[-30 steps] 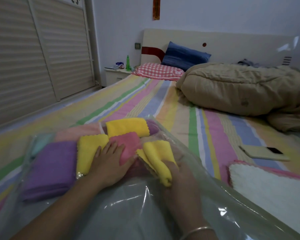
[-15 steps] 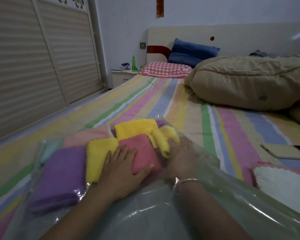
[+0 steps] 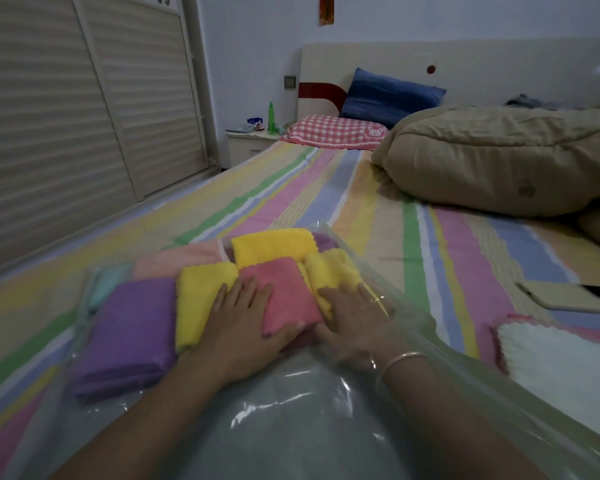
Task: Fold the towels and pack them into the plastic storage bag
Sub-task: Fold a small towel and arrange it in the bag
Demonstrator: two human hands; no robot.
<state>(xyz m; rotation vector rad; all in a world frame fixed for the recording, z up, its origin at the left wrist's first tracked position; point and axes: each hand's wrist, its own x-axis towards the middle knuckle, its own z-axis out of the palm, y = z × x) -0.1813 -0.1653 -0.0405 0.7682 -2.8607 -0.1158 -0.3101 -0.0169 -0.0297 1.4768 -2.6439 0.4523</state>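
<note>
Now my right hand (image 3: pixel 352 317) has laid the yellow towel (image 3: pixel 331 271) down, flat-fingered on it; my left hand (image 3: pixel 246 323) presses the pink towel (image 3: pixel 284 296) flat inside the bag (image 3: pixel 291 427).

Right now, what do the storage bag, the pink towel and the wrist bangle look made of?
Storage bag: thin clear plastic, glossy; it creases and throws white glints. Pink towel: soft fleecy cloth, probably microfibre, matte, with a scalloped edge. Bangle: a thin, pale shiny band, likely metal.
</note>
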